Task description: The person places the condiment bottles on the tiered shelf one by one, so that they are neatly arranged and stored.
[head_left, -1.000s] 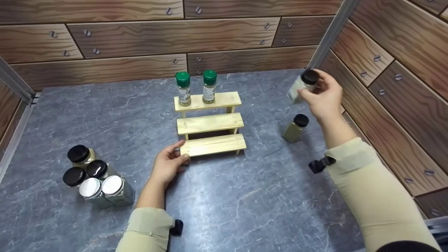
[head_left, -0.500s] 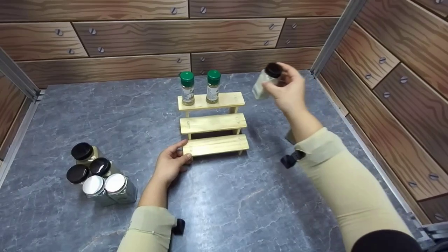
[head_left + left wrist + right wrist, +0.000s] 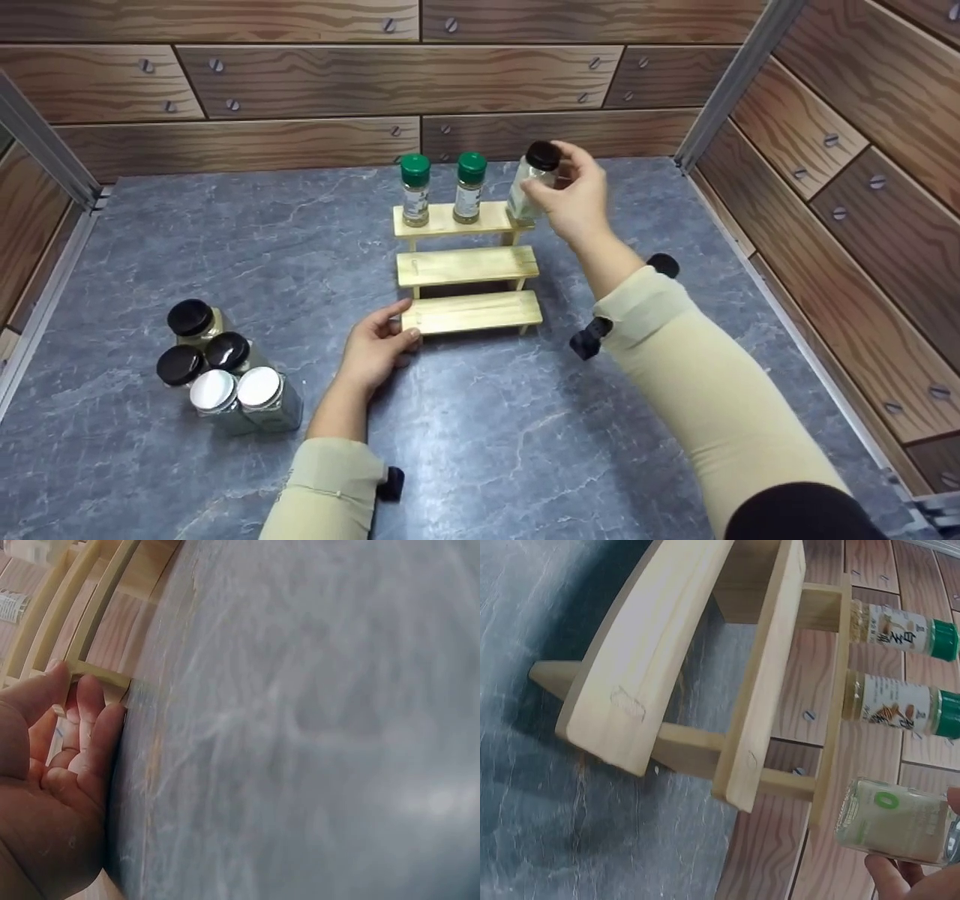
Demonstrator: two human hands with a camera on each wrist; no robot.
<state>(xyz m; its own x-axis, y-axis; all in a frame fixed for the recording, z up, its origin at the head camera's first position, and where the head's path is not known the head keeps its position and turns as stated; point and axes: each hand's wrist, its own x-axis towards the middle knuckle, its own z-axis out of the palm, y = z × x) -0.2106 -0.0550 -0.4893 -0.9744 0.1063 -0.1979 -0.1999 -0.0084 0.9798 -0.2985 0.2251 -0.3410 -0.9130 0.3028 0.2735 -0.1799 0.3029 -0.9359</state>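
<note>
A three-tier wooden rack [image 3: 471, 311] stands on the marbled table. My left hand [image 3: 371, 352] pinches the left end of its lowest shelf, thumb on top; the left wrist view shows the fingers [image 3: 94, 716] beneath the board. My right hand [image 3: 577, 199] grips a square clear spice jar [image 3: 523, 196] with a black lid by its upper part, over the right end of the top shelf. In the right wrist view the base of this jar [image 3: 900, 821] is close to that shelf. Two green-capped spice bottles [image 3: 415, 191] [image 3: 469, 193] stand upright on the top shelf, to the left.
At the left, a cluster of jars stands on the table, some with black lids [image 3: 190, 318] and two with white lids [image 3: 259, 387]. Another black-lidded jar [image 3: 664, 265] is mostly hidden behind my right forearm. Wood-patterned walls [image 3: 300, 82] enclose the back and sides.
My right hand has carried the black-lidded jar leftward from the right side to the rack's top shelf. My left hand has stayed on the lowest shelf. The view has shifted slightly.
</note>
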